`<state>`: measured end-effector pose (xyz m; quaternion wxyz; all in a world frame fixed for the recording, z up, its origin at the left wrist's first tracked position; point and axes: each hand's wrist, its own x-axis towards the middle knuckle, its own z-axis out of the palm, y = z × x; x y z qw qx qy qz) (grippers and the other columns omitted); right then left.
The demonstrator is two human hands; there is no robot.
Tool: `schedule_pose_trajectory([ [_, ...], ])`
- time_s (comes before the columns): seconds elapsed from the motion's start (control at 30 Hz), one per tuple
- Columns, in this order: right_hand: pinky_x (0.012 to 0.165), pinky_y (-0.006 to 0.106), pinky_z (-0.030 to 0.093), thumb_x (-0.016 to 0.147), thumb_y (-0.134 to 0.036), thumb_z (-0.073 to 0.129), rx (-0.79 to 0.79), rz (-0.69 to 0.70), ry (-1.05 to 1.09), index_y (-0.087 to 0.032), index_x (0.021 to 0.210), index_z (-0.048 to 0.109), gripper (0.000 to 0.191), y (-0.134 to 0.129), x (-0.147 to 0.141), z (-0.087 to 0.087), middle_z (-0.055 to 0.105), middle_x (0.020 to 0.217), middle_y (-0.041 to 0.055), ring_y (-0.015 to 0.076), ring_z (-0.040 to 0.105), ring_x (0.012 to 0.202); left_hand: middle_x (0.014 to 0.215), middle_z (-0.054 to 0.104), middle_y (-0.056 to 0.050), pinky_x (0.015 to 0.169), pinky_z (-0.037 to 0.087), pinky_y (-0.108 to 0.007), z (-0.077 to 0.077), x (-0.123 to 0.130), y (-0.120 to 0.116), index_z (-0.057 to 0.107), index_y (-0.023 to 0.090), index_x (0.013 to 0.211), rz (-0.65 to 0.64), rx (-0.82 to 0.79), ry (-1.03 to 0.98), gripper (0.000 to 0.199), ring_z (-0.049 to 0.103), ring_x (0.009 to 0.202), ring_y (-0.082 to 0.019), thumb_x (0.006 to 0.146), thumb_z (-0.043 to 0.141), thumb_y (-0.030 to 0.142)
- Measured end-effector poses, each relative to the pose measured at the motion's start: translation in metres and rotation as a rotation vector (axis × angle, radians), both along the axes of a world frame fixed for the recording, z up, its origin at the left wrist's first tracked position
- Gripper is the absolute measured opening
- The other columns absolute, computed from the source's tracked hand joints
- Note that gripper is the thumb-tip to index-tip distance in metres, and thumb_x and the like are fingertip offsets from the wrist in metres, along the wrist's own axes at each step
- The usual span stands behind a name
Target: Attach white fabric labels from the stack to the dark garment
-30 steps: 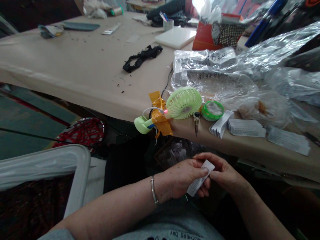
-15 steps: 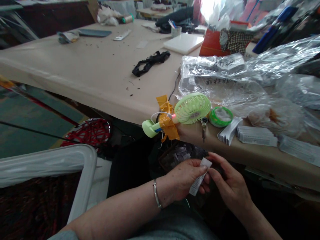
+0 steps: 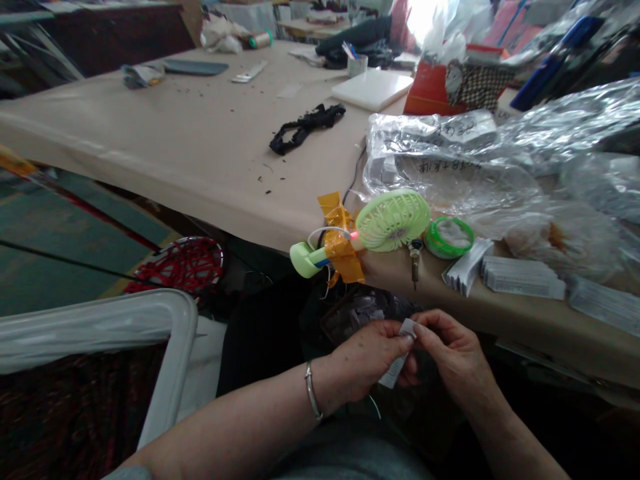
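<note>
My left hand [image 3: 367, 357], with a silver bangle at the wrist, pinches a white printed label [image 3: 394, 373] between thumb and fingers. The label slants down through the grip, so its middle is partly covered. Close on the right, my right hand [image 3: 457, 357] has thumb and forefinger closed on the label's upper end. Both hands are over my lap, just below the table edge. Behind them hangs a dark bag [image 3: 357, 310] with greyish scraps in it. Past the hands, a stack of folded labels [image 3: 467, 267] and a further label stack [image 3: 523, 277] lie on the table.
A green fan [image 3: 393, 220] is taped to the table edge, beside a small metal-tipped tool [image 3: 415, 263] and a green-rimmed tub [image 3: 449, 238]. Clear plastic bags [image 3: 450, 167] cover the right side. A white bin [image 3: 170, 360] with dark red contents stands at left.
My right hand has moved in to the left, and its thumb and forefinger have closed on the label's upper end. The view has shifted slightly.
</note>
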<state>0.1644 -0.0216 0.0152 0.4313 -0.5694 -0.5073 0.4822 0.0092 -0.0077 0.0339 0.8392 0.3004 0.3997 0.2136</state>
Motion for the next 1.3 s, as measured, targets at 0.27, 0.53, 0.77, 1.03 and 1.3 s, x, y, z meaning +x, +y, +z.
schedule_pose_trajectory([
  [0.27,0.079,0.037,0.057,0.071,-0.046,0.073,-0.21,0.472,0.409,-0.023,0.111,0.063,0.047,0.008,0.014,-0.01,0.062,0.127,0.0118,0.0256,0.067,0.101,0.06,0.055,0.002,0.045,0.041,-0.02,0.002,-0.007,0.0,0.055,0.016,0.078,-0.167,-0.1,-0.253,0.037,0.057,0.048,-0.011,0.07,0.07,0.049],
  [0.53,0.065,0.033,0.058,0.062,-0.042,0.081,-0.313,0.468,0.633,-0.019,0.079,0.062,0.035,0.007,0.007,-0.007,0.062,0.123,0.0114,0.0227,0.071,0.087,0.058,0.055,0.002,0.042,0.04,-0.019,0.003,-0.003,-0.004,0.053,0.015,0.074,-0.137,-0.093,-0.193,0.028,0.056,0.045,-0.01,0.074,0.066,0.04],
  [0.77,0.06,0.031,0.058,0.074,-0.045,0.071,-0.253,0.42,0.415,-0.023,0.102,0.062,0.037,0.0,0.01,-0.009,0.064,0.117,0.0093,0.0199,0.07,0.077,0.055,0.053,0.003,0.042,0.039,-0.018,0.004,-0.002,-0.003,0.054,0.015,0.071,-0.103,-0.057,-0.149,0.024,0.053,0.044,-0.008,0.076,0.061,0.038],
  [1.03,0.096,0.031,0.049,0.087,-0.029,0.057,0.363,0.169,-0.423,-0.027,0.126,0.055,0.039,-0.011,0.01,0.004,0.061,0.122,0.0063,0.0202,0.059,0.112,0.056,0.051,0.004,0.046,0.038,-0.018,0.006,-0.004,0.002,0.055,0.015,0.075,0.021,-0.006,-0.086,0.025,0.052,0.047,-0.008,0.076,0.061,0.039],
  [1.3,0.091,0.031,0.052,0.089,-0.032,0.054,0.388,0.055,-0.484,-0.022,0.124,0.055,0.036,-0.01,0.004,0.003,0.068,0.112,0.0076,0.0195,0.065,0.103,0.058,0.05,0.004,0.047,0.037,-0.02,0.005,-0.003,0.002,0.053,0.016,0.073,0.07,0.044,-0.039,0.028,0.05,0.047,-0.008,0.076,0.06,0.042],
])
